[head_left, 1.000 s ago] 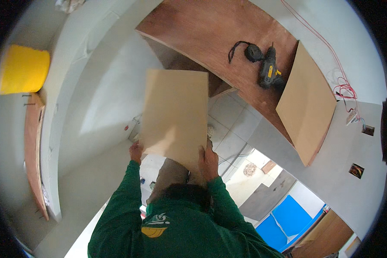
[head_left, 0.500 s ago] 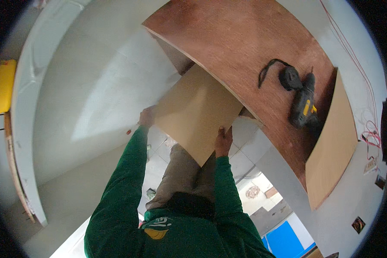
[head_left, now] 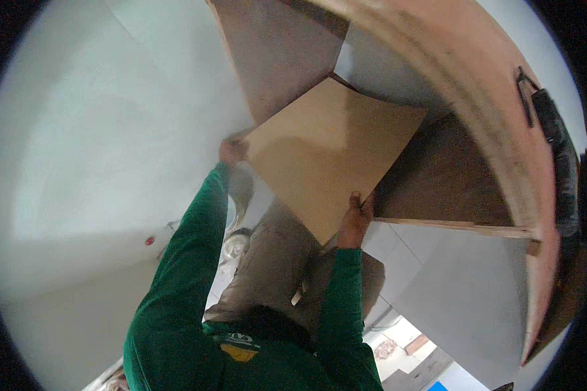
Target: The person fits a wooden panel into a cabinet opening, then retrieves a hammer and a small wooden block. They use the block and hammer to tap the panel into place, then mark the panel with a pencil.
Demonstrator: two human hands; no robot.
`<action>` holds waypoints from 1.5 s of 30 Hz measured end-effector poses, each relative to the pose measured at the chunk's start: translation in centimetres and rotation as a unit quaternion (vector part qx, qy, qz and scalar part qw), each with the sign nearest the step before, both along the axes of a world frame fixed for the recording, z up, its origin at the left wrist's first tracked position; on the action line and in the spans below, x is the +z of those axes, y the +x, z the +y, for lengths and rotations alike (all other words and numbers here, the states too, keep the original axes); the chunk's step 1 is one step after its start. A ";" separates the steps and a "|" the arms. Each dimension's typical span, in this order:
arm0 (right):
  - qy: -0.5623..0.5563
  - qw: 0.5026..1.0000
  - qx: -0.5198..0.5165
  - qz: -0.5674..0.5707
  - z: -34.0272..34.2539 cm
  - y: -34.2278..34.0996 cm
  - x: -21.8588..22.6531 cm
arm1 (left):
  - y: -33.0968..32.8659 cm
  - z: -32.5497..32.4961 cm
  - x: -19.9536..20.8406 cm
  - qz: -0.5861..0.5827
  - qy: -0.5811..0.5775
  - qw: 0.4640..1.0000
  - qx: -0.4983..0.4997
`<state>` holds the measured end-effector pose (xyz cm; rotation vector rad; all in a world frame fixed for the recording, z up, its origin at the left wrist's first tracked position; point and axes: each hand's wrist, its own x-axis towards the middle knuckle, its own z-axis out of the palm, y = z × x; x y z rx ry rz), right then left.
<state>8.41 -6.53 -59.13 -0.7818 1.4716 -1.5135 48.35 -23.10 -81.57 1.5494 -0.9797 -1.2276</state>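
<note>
Nearest, at the bottom of the view, lie the person's green sleeves point(head_left: 176, 287) and grey-brown trousers point(head_left: 274, 267), above a pale tiled floor point(head_left: 437, 274) that runs off to the right; a small blue patch point(head_left: 437, 386) shows at the bottom edge. To the left and far left a smooth off-white wall point(head_left: 91, 150) fills the room side, with a small red mark point(head_left: 150, 240) on it. Just past the knees, the light tan plywood panel point(head_left: 329, 153) is held flat and tilted, both hands closed on its edges: the left hand point(head_left: 232, 150) clasps the left corner, the right hand point(head_left: 355, 221) grips the near right edge. The panel's long axis runs from near left to far right, and its far corner points into the open underside of a reddish-brown wooden bench point(head_left: 496, 130), between a dark side board point(head_left: 274, 52) on the far left and a dark inner board point(head_left: 443, 176) on the right. Farthest, on the bench top at the right rim, lies a dark power drill point(head_left: 557, 150); its details are blurred.
</note>
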 end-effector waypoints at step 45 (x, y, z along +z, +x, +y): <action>0.064 0.975 -0.159 -0.138 2.8 3.5 -22.7 | -21.6 -17.6 2.6 -0.465 -0.413 0.772 -0.128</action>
